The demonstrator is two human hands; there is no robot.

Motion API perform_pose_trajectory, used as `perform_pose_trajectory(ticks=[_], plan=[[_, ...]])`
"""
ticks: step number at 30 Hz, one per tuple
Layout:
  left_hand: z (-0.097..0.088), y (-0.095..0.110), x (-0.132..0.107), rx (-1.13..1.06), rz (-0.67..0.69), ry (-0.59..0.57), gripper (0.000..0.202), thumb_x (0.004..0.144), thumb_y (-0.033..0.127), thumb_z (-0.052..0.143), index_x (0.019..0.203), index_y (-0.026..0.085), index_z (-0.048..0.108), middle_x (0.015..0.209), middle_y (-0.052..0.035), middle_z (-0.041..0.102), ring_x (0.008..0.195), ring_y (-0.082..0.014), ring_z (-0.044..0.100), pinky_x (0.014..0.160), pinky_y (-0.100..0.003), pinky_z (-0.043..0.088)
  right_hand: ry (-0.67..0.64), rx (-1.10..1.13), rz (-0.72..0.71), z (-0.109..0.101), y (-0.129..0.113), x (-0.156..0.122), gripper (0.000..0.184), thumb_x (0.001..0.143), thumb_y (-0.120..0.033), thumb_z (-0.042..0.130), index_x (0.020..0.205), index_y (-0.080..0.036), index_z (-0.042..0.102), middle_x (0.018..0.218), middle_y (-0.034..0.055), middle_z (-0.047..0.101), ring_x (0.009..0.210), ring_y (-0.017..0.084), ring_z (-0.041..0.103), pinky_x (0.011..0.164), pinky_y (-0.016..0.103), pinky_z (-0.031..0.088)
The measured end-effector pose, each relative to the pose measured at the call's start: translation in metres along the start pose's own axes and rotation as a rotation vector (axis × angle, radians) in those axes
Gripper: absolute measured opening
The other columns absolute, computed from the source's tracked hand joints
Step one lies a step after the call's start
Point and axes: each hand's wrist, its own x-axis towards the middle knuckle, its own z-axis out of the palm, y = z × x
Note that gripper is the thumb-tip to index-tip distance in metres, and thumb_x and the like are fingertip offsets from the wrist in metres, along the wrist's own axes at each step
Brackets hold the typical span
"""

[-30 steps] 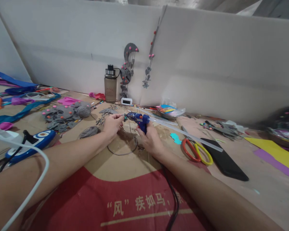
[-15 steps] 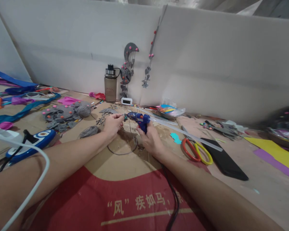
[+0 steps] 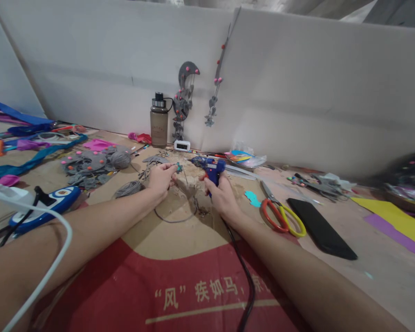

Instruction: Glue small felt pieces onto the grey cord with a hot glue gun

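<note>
My right hand (image 3: 223, 196) is wrapped round the handle of a blue hot glue gun (image 3: 212, 169), whose nozzle points left. A clear glue stick (image 3: 240, 172) juts from its back end. Between the thumb and fingers of my left hand (image 3: 162, 180) is a small teal cutout (image 3: 179, 168); its exact shape is too small to tell. A thin grey cord (image 3: 174, 221) hangs from near the cutout and loops on the cardboard below. The nozzle tip is a short way right of the cutout, apart from it.
Scissors (image 3: 283, 216) with red and yellow handles lie on the right beside a black phone (image 3: 321, 228) and a turquoise scrap (image 3: 252, 198). A bottle (image 3: 158, 122) stands at the back. Grey yarn (image 3: 129, 189) and grey felt pieces (image 3: 86, 163) lie left. A white cable (image 3: 57, 263) crosses my left forearm.
My right hand has drawn the glue gun to the right, away from the teal cutout, which now shows more clearly. My left hand has barely moved.
</note>
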Motion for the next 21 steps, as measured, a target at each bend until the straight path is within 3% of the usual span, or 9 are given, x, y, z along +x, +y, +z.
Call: perform_pose_trajectory(ticks=[3, 8, 10, 13, 15, 17, 19, 21], plan=[[0.0, 0.0, -0.002, 0.028, 0.018, -0.018, 0.012, 0.069, 0.022, 0.063, 0.072, 0.016, 0.053, 0.041, 0.0053, 0.046, 0.032, -0.0047, 0.032, 0.034, -0.017, 0.016, 0.068, -0.168, 0.129, -0.009, 0.012, 0.013, 0.029, 0.081, -0.039, 0.045, 0.099, -0.018, 0.051, 0.095, 0.0096, 0.063, 0.082, 0.021, 0.058, 0.074, 0.035, 0.046], [0.002, -0.003, -0.003, 0.109, 0.075, -0.049, 0.012, 0.069, 0.024, 0.063, 0.07, 0.016, 0.054, 0.042, 0.0055, 0.046, 0.032, -0.0044, 0.03, 0.034, -0.018, 0.017, 0.011, -0.609, 0.264, -0.024, 0.028, 0.027, 0.031, 0.078, -0.047, 0.052, 0.078, -0.015, 0.057, 0.089, 0.0202, 0.061, 0.099, 0.035, 0.055, 0.085, 0.048, 0.038], [0.002, -0.004, -0.002, 0.135, 0.106, -0.062, 0.014, 0.068, 0.026, 0.064, 0.07, 0.016, 0.055, 0.043, 0.0054, 0.046, 0.033, -0.0044, 0.032, 0.034, -0.018, 0.019, 0.001, -0.732, 0.226, -0.03, 0.027, 0.027, 0.035, 0.078, -0.049, 0.053, 0.073, -0.014, 0.057, 0.091, 0.0248, 0.059, 0.103, 0.039, 0.052, 0.086, 0.053, 0.036], [0.002, -0.006, -0.002, 0.177, 0.154, -0.084, 0.017, 0.067, 0.029, 0.065, 0.073, 0.015, 0.058, 0.046, 0.0053, 0.047, 0.035, -0.0047, 0.034, 0.035, -0.018, 0.022, 0.076, -0.786, 0.039, -0.036, 0.018, 0.023, 0.032, 0.078, -0.046, 0.054, 0.069, -0.015, 0.054, 0.092, 0.0246, 0.057, 0.104, 0.039, 0.049, 0.088, 0.054, 0.033], [0.001, -0.006, -0.002, 0.222, 0.185, -0.103, 0.02, 0.067, 0.033, 0.064, 0.076, 0.015, 0.059, 0.048, 0.005, 0.048, 0.037, -0.0052, 0.035, 0.037, -0.018, 0.024, 0.127, -0.678, -0.089, -0.033, 0.008, 0.021, 0.025, 0.079, -0.041, 0.053, 0.07, -0.017, 0.051, 0.091, 0.0189, 0.057, 0.102, 0.033, 0.049, 0.088, 0.05, 0.035], [0.0, -0.005, -0.003, 0.284, 0.232, -0.121, 0.023, 0.068, 0.036, 0.063, 0.078, 0.015, 0.061, 0.051, 0.0044, 0.05, 0.04, -0.0062, 0.038, 0.039, -0.019, 0.028, 0.088, -0.444, -0.157, -0.02, 0.001, 0.019, 0.018, 0.079, -0.036, 0.052, 0.077, -0.018, 0.049, 0.091, 0.0121, 0.056, 0.095, 0.025, 0.052, 0.086, 0.043, 0.039], [0.0, -0.003, -0.005, 0.37, 0.302, -0.133, 0.025, 0.068, 0.037, 0.063, 0.08, 0.014, 0.063, 0.053, 0.0033, 0.053, 0.043, -0.0072, 0.041, 0.042, -0.02, 0.032, 0.026, -0.137, -0.097, 0.001, -0.003, 0.016, 0.024, 0.077, -0.037, 0.055, 0.09, -0.019, 0.046, 0.095, 0.0083, 0.056, 0.091, 0.019, 0.054, 0.081, 0.037, 0.043], [0.001, -0.001, -0.009, 0.457, 0.377, -0.145, 0.025, 0.069, 0.035, 0.062, 0.081, 0.014, 0.064, 0.057, 0.002, 0.056, 0.047, -0.0081, 0.045, 0.046, -0.02, 0.035, -0.032, 0.153, 0.036, 0.022, -0.002, 0.014, 0.041, 0.068, -0.033, 0.063, 0.1, -0.021, 0.04, 0.101, 0.0067, 0.056, 0.091, 0.017, 0.056, 0.08, 0.033, 0.045]])
